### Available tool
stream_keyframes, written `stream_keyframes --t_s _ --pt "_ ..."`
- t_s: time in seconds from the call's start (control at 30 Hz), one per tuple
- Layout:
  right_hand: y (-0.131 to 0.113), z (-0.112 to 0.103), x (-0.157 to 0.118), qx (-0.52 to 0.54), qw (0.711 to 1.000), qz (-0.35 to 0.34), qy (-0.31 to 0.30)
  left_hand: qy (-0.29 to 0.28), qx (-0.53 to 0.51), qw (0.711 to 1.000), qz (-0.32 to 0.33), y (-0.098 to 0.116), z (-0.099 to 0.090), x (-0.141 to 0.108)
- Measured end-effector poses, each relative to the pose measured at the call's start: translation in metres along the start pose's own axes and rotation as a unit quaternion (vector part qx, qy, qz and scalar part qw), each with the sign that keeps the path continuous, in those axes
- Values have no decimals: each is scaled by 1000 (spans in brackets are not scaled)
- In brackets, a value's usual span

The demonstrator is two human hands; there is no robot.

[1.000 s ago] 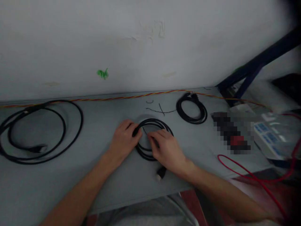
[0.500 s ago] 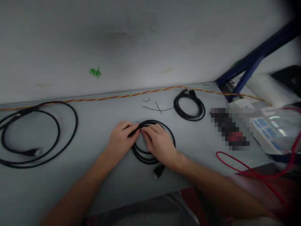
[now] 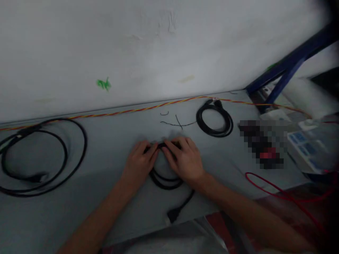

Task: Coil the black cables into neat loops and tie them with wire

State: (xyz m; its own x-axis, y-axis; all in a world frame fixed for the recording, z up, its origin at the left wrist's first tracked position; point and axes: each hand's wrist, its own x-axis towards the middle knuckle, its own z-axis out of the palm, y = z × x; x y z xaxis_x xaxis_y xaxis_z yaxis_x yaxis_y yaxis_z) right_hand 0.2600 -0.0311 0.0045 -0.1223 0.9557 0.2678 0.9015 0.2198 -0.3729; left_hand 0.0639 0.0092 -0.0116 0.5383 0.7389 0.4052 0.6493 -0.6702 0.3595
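A coiled black cable (image 3: 164,185) lies on the grey tabletop in front of me. My left hand (image 3: 140,158) is closed round the upper left of the coil. Close beside it, my right hand (image 3: 185,157) grips the upper right of the same coil, thumb and fingers pressed together. The fingers hide the top strands. From the coil's lower right a tail runs down to a black connector (image 3: 174,213) near the table's front edge.
A smaller coiled cable (image 3: 203,123) lies behind on the right, with thin black wire pieces (image 3: 181,125) beside it. A looser cable (image 3: 85,141) lies at left. A red-yellow twisted wire (image 3: 143,109) follows the wall. A red cord (image 3: 262,188) and clear-lidded box (image 3: 307,148) are at right.
Both hands have shifted to the coil's top, the right one slightly up and right. The connector tail has swung down and left, nearer the table's front edge.
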Motion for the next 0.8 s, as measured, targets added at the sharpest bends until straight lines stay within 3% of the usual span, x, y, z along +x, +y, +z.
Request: stream_keyframes --t_s 0.2,0.47,0.63,0.8 --pt "5 3 0 67 997 -28 -6 -17 -32 999 -7 -2 -2 0" --pt "8 9 1 92 995 -7 34 -22 -44 999 0 -4 -5 1" --pt "6 10 0 69 996 -5 57 -8 -71 997 -10 -9 -4 0" --pt "9 10 1 87 995 -8 41 26 -64 998 -12 -9 -4 3"
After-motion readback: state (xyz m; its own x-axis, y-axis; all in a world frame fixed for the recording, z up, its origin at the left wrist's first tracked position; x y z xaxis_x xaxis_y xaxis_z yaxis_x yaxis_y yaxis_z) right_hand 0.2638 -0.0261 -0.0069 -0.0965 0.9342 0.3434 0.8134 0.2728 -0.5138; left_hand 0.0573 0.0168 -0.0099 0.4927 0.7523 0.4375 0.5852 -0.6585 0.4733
